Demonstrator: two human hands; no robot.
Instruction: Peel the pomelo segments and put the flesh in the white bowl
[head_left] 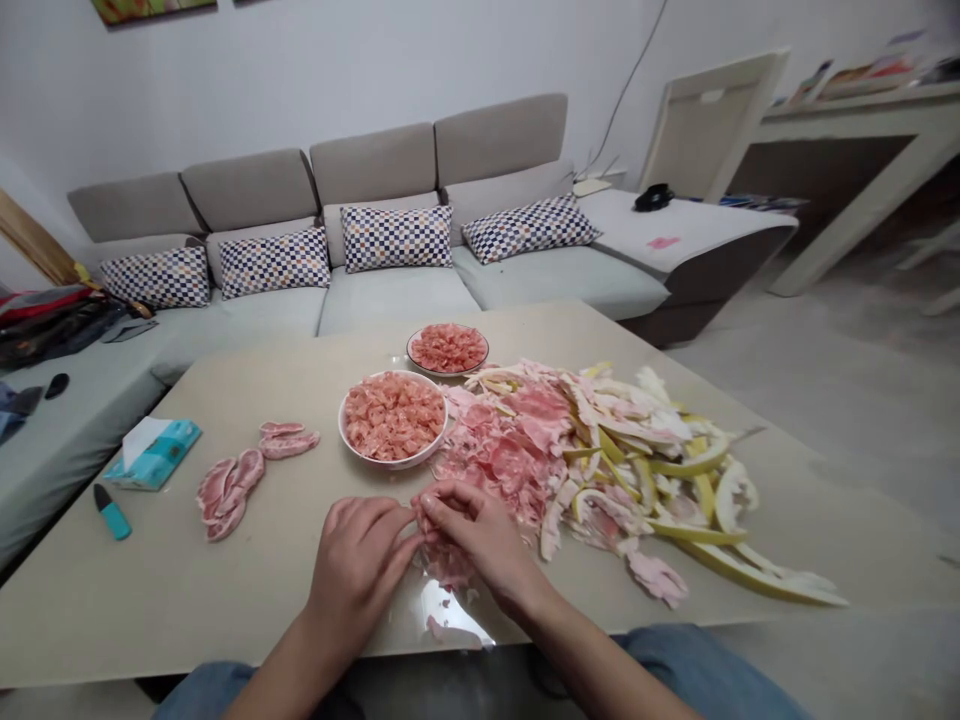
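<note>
Close together near the table's front edge, my left hand (360, 560) and my right hand (484, 535) pinch a pink pomelo segment (429, 530) between their fingertips. The fingers cover much of it. Pink skin scraps (450, 568) lie on the table just below. Beyond the hands stands a white bowl (390, 464) heaped with peeled pomelo flesh (394, 415). Behind it a dark-rimmed plate (414, 362) carries more flesh (448, 347). Several unpeeled pomelo segments (232, 490) rest to the left.
A large pile of pink membranes (502, 455) and yellow-green pomelo rind (697, 470) spreads over the right side of the table (277, 610). At the left are a blue tissue pack (161, 455) and a teal-handled knife (112, 512). A grey sofa (405, 300) runs behind.
</note>
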